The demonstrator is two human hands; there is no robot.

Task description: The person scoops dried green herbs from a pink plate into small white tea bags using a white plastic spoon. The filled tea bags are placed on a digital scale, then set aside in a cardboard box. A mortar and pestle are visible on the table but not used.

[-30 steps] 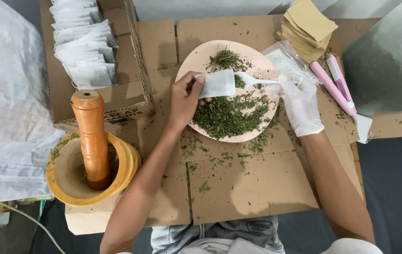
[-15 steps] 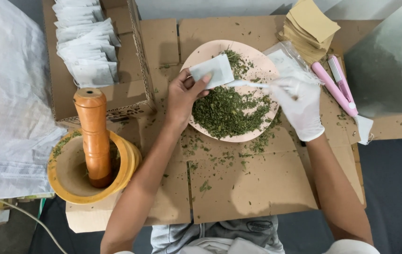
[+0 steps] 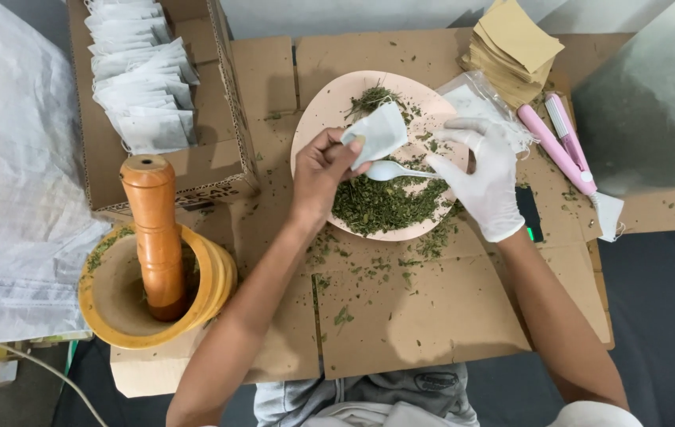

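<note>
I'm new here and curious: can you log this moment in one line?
left hand: holds sachet | right hand: holds spoon | herbs on plate

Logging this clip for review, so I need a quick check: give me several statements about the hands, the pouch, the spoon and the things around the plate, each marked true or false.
1. The bare left hand pinches a small white paper pouch over the round pink plate. True.
2. The white-gloved right hand holds a metal fork. False: it holds a white plastic spoon.
3. The plate holds dried green crushed leaves. True.
4. The wooden pestle lies flat on the cardboard. False: it stands in the yellow wooden mortar.
5. The stack of tan paper squares sits inside the cardboard box. False: the box holds white pouches.
</note>
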